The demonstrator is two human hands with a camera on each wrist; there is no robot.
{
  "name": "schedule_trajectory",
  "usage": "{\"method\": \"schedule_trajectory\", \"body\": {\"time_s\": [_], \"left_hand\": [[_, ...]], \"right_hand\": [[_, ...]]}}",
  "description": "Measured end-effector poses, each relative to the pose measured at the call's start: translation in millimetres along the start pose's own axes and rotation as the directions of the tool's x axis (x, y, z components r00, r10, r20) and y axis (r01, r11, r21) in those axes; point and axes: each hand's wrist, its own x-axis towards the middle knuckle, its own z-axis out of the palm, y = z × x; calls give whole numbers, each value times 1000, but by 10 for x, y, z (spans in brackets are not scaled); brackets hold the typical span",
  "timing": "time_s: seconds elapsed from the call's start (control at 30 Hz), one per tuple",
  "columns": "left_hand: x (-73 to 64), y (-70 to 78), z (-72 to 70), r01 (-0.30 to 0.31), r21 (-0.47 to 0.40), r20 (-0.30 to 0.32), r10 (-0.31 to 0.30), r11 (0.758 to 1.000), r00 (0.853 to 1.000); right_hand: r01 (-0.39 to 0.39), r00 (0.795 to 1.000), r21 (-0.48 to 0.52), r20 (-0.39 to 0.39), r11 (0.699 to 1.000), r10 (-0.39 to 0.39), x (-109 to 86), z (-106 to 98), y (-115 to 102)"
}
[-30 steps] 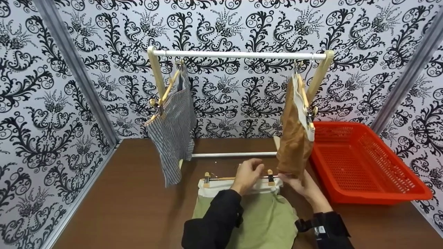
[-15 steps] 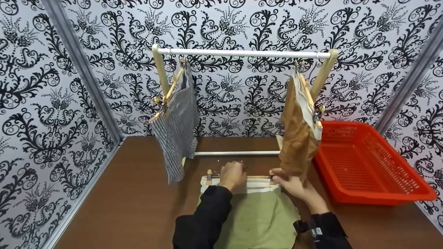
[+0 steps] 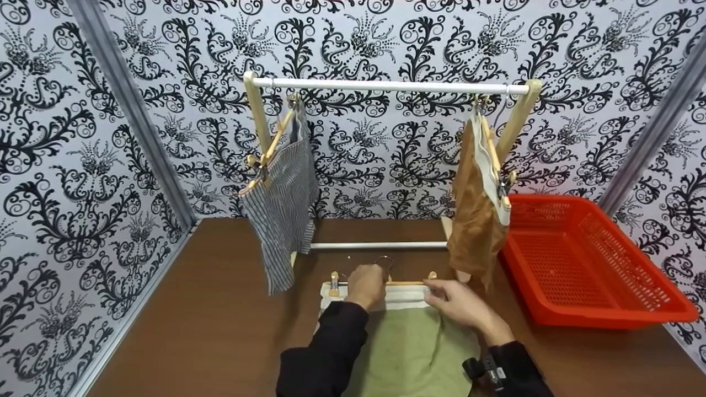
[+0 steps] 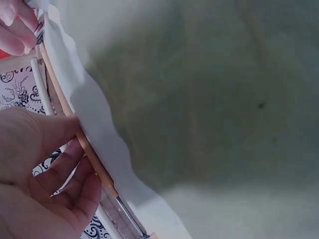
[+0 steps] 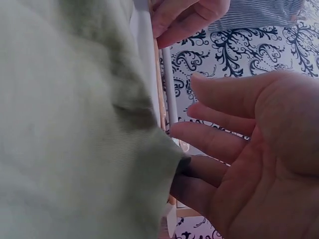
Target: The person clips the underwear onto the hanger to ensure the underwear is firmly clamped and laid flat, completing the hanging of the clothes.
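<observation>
A green garment (image 3: 408, 347) with a white waistband lies on the brown table, clipped to a wooden clip hanger (image 3: 408, 283) along its top. My left hand (image 3: 367, 285) holds the hanger near its middle; in the left wrist view the thumb and fingers pinch the wooden bar (image 4: 60, 94). At the hanger's right end is my right hand (image 3: 466, 306), beside the right clip (image 3: 433, 275). The right wrist view shows its fingers (image 5: 212, 139) loosely extended, thumb apart, with the lower fingers at the garment's edge. Behind the left hand the metal hook (image 3: 385, 258) sticks up.
Behind stands a small rack with a white rail (image 3: 386, 85). Striped bottoms (image 3: 284, 207) hang at its left, a brown garment (image 3: 477, 220) at its right, close above my right hand. A red basket (image 3: 606, 318) stands on the right. Patterned walls (image 3: 364, 165) enclose the table.
My left hand has moved left from near the right clip and taken hold of the hanger bar. My right hand has shifted slightly left and forward of the brown garment. The waistband looks straighter.
</observation>
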Motion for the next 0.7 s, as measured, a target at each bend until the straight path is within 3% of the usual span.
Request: {"method": "schedule_trajectory", "body": {"time_s": [0.17,0.43,0.6,0.7], "left_hand": [[-7,-17,45,-20,10,-34,21,1000,999],[-16,-19,44,-45,17,-92,46,999,995],[-22,-27,28,-59,30,-62,61,998,996],[-26,-19,-8,-65,70,-15,67,995,998]], "right_hand": [[37,997,11,73,999,-38,3,-1,32],[11,993,13,113,1000,-12,-16,-19,0],[-14,994,17,105,1000,12,-34,-20,-21],[-4,999,19,48,1000,3,-35,-21,-29]]}}
